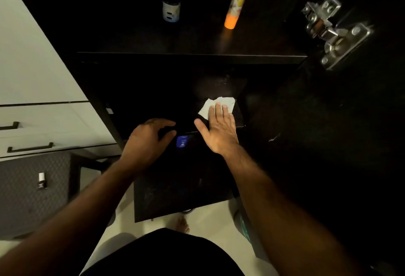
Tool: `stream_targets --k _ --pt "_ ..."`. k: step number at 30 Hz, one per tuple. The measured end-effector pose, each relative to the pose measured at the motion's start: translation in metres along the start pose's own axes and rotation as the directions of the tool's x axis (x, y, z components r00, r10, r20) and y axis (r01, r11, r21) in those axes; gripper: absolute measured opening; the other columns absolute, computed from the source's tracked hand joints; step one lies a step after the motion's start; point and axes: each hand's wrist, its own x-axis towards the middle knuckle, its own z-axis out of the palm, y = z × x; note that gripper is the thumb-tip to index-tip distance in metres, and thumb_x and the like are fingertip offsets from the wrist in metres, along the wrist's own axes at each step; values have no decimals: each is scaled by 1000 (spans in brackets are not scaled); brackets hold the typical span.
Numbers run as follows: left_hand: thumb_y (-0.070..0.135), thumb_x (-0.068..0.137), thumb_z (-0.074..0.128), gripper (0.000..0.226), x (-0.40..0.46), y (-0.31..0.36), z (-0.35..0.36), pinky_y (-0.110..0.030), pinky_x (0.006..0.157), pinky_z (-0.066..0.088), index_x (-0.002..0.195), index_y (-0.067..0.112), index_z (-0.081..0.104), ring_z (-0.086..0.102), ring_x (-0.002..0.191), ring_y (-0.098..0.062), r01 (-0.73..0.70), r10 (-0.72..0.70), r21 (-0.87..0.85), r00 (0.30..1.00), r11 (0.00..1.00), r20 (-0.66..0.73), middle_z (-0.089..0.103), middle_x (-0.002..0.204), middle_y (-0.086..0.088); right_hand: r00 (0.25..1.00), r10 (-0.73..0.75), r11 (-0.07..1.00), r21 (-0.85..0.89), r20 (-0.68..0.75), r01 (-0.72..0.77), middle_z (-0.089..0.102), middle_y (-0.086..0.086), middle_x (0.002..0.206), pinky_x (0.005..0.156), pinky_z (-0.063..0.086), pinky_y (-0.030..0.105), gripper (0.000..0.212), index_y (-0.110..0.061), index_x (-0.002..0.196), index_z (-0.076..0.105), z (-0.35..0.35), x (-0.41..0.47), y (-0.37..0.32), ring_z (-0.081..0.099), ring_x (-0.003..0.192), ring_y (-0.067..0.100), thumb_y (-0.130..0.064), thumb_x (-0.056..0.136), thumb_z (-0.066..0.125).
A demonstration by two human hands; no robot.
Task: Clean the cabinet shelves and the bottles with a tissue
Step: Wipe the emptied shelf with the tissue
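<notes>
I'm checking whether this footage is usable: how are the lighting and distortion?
Head view: very dim, cabinet interior nearly black; the tissue under the right hand and the orange bottle stand out; the left hand lies in shadow; wide-angle lens bends the cabinet edges.

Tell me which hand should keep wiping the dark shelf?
The right hand. Its straight fingers already press the white crumpled tissue flat on the dark cabinet shelf. The left hand rests at the shelf's front edge, near the small blue bottle, with no tissue.

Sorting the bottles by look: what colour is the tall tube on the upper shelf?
The tall tube is orange, clearest in the head view.
</notes>
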Motion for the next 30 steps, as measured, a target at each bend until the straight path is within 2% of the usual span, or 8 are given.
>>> stream_targets --k 6,12,17,21,26,30 --pt "36 92 60 32 8 0 4 -23 84 40 123 30 62 58 106 -14 8 -7 -7 999 1000 50 62 124 2 992 106 994 18 66 -107 -17 5 162 121 -11 38 89 -10 155 -5 -4 -12 5 -21 147 18 -71 92 6" --pt "35 93 60 31 17 -5 -6 -28 93 41 123 28 62 56 112 -16 -39 37 16 993 999 110 60 126 2 947 303 952 19 109 -307 -15 14 161 121 -9 41 99 -4 153 -6 -28 26 -2 -18 149 23 -77 87 3" --pt "38 91 61 29 27 -6 -6 -29 96 42 119 32 64 56 114 -13 -86 82 16 987 996 141 62 126 6 965 253 967 19 67 -255 -14 10 162 121 -10 40 102 -7 154 -6 -18 9 -1 -18 148 20 -80 85 7" --pt "36 91 61 30 30 -4 -7 -29 99 42 120 30 64 56 116 -15 -92 90 9 986 996 137 62 126 5 939 331 942 29 92 -335 -13 11 162 121 -8 39 99 -5 154 -6 -21 3 2 -16 149 22 -77 88 5" --pt "38 92 59 38 30 -6 -1 -36 103 43 129 29 58 52 122 -20 -107 95 97 988 990 121 56 134 2 948 294 954 18 124 -299 -16 15 161 121 -11 41 104 -4 153 -8 -33 25 -7 -19 148 25 -81 85 7" --pt "40 91 58 52 30 -11 9 -39 110 36 140 25 48 42 134 -21 -170 145 205 981 964 131 46 146 1 954 285 954 68 90 -292 -18 14 161 121 -10 42 99 -5 153 -8 -20 2 -3 -20 148 24 -78 87 6"
